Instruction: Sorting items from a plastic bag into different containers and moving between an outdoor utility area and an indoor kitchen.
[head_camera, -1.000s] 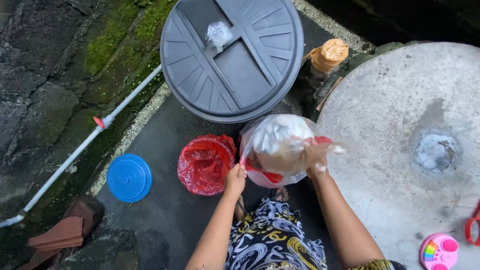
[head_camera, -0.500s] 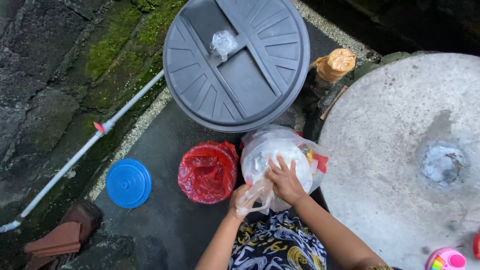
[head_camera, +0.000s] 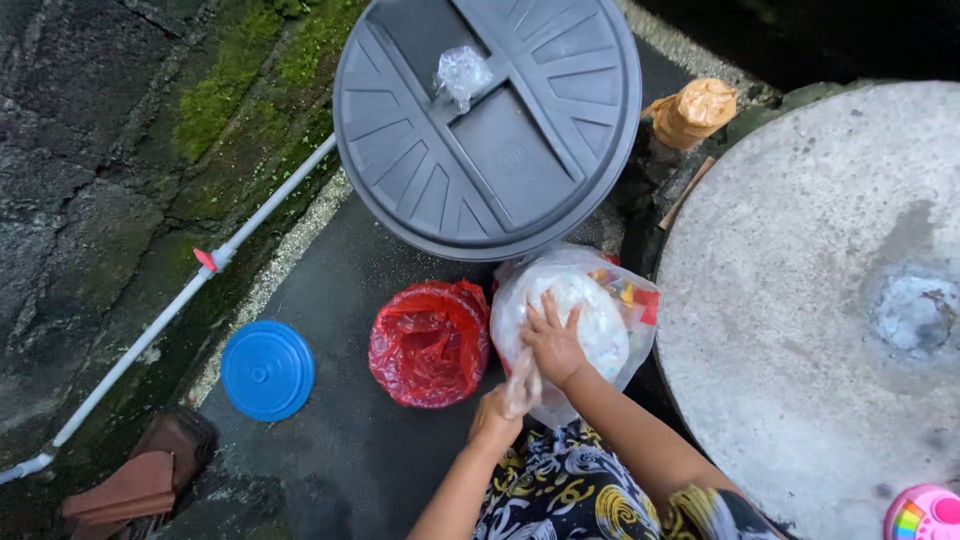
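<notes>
The clear plastic bag (head_camera: 590, 320) bulges just beyond the left hand (head_camera: 497, 415), whose grip is clamped on its gathered neck, while the right hand (head_camera: 553, 340) presses open-fingered on top.

We are hemmed in around the clear bag (head_camera: 590, 320): the grey drum lid (head_camera: 487, 125) crowds it from above, the red bag (head_camera: 430, 343) sits just beside it on the left, and the round concrete slab (head_camera: 800, 300) presses in on the right. Open wet floor (head_camera: 330, 430) lies between the red bag and the blue lid (head_camera: 267, 369); the white pipe (head_camera: 180, 300) borders it.
</notes>
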